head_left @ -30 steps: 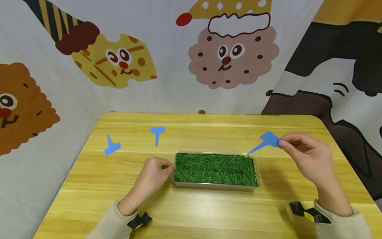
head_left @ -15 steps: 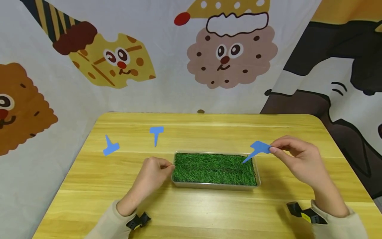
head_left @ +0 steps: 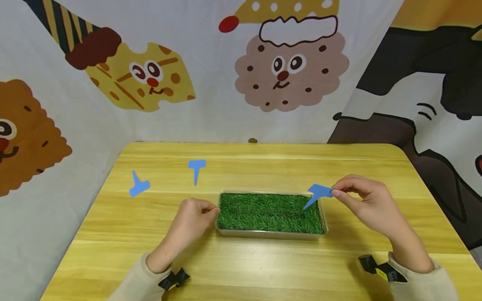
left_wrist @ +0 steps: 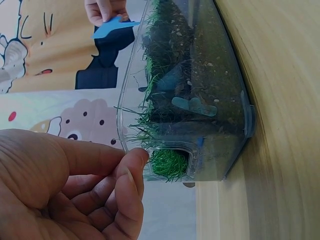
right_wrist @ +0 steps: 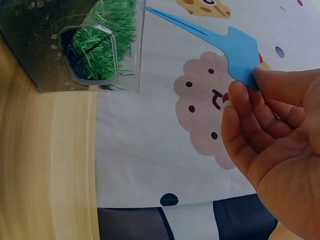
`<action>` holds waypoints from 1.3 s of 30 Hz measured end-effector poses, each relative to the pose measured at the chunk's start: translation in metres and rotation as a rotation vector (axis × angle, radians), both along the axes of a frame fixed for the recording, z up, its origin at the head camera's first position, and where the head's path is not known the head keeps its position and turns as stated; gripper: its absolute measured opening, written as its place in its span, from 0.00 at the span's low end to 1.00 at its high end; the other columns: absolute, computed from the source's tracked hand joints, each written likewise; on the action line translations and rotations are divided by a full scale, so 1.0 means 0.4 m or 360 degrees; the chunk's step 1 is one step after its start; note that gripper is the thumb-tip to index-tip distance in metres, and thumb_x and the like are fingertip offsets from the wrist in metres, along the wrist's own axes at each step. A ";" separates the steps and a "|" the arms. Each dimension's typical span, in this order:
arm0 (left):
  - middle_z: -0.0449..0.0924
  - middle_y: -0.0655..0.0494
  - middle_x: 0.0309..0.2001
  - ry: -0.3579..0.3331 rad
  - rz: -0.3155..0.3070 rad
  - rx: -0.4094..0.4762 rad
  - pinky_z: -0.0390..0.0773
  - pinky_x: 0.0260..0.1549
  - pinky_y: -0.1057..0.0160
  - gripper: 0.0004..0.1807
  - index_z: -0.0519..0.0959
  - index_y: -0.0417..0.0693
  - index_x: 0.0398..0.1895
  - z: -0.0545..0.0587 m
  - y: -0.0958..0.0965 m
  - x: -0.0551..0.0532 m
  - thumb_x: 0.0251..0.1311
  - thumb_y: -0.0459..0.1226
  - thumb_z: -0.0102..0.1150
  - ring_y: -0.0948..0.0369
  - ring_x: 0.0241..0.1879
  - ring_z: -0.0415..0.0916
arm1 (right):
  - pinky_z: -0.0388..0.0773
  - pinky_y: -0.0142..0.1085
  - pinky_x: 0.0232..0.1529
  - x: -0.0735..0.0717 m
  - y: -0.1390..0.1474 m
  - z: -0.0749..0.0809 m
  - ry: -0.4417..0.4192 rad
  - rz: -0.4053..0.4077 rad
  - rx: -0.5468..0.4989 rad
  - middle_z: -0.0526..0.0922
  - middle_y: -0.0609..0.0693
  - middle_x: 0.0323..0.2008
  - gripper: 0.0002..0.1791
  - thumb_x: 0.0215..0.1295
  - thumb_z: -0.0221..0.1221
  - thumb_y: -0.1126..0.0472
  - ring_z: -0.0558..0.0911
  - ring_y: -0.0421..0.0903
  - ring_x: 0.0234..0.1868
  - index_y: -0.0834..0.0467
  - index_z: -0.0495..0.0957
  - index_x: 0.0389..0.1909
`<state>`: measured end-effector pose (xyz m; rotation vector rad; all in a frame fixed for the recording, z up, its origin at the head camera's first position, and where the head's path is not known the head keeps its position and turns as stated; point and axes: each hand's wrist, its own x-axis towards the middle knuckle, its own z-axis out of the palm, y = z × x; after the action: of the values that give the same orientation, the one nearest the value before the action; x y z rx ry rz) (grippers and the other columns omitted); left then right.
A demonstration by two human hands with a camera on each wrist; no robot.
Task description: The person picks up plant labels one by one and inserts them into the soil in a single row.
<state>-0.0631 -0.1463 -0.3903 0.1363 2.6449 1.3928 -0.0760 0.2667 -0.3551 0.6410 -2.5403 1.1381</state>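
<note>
A clear plastic box (head_left: 269, 235) stands mid-table, with green grass (head_left: 263, 211) across its top and dark soil visible through its wall in the left wrist view. My left hand (head_left: 196, 219) pinches the box's left end at the rim between thumb and forefinger. Over the right part of the grass, my right hand (head_left: 367, 205) holds a blue T-shaped plant label (head_left: 319, 192) by one edge of its wide head. The label is tilted, its pointed stem (right_wrist: 185, 25) slanting down and left. In the right wrist view the tip is cut off near the box's rim.
Two more blue plant labels lie flat on the wooden table (head_left: 158, 242): one label (head_left: 196, 164) behind the box's left end, another label (head_left: 139, 187) farther left. A cartoon-printed cloth (head_left: 218, 121) hangs right behind the table's back edge.
My right hand has moved left and slightly down, carrying the plant label from beyond the box's back right corner to over the grass. My left hand stays at the box's left end.
</note>
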 end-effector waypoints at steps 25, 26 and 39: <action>0.82 0.53 0.19 -0.0030 -0.0007 0.0026 0.61 0.15 0.71 0.12 0.90 0.46 0.26 0.003 -0.002 -0.002 0.67 0.28 0.65 0.65 0.15 0.63 | 0.69 0.27 0.27 -0.006 -0.032 -0.026 0.0018 0.0209 0.0153 0.86 0.39 0.36 0.22 0.57 0.70 0.80 0.74 0.35 0.27 0.47 0.86 0.37; 0.82 0.53 0.19 -0.0030 -0.0006 0.0028 0.61 0.15 0.71 0.12 0.90 0.46 0.26 0.003 -0.002 -0.002 0.67 0.28 0.66 0.65 0.15 0.63 | 0.69 0.27 0.27 -0.006 -0.032 -0.028 0.0029 0.0216 0.0160 0.86 0.39 0.36 0.22 0.56 0.71 0.80 0.74 0.35 0.27 0.47 0.86 0.37; 0.81 0.53 0.19 -0.0028 -0.0020 0.0034 0.61 0.14 0.71 0.13 0.89 0.48 0.24 0.003 -0.003 -0.002 0.67 0.28 0.65 0.66 0.14 0.61 | 0.72 0.25 0.29 -0.008 -0.043 -0.038 0.0040 0.0240 0.0231 0.86 0.38 0.36 0.20 0.57 0.72 0.79 0.78 0.33 0.29 0.48 0.86 0.37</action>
<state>-0.0640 -0.1475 -0.3891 0.1420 2.6114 1.4120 -0.0791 0.2495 -0.3703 0.8908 -2.6076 0.9905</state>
